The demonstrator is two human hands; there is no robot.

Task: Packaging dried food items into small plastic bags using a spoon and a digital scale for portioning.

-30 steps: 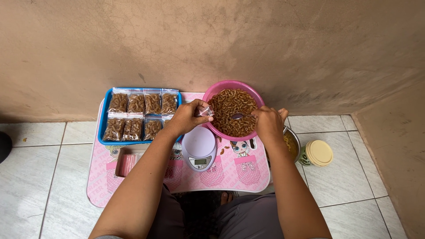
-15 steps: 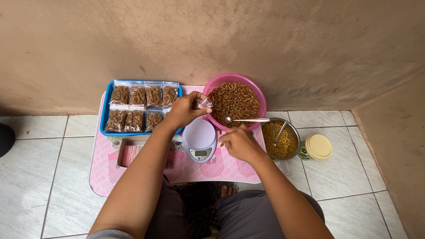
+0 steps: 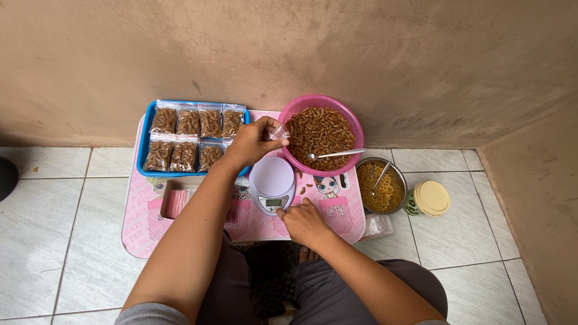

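Left hand (image 3: 250, 143) pinches a small clear plastic bag (image 3: 278, 132) at the rim of the pink plastic bowl of brown macaroni (image 3: 323, 133); right hand (image 3: 304, 219) now at the white digital kitchen scale (image 3: 272, 185).

Half a second ago the right hand was by the bowl; it has dropped to the scale's front edge, fingertips touching near the display, holding nothing. Metal spoon (image 3: 334, 154) lies in the bowl. Blue tray of filled bags (image 3: 142, 150) sits left, steel bowl of yellow pasta (image 3: 380, 185) right.

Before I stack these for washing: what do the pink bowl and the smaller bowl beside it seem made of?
The pink bowl looks like plastic: opaque, evenly coloured, dull sheen. The smaller bowl looks like metal, probably steel: grey rim with bright reflections. The spoon lying in the pink one looks metal too.
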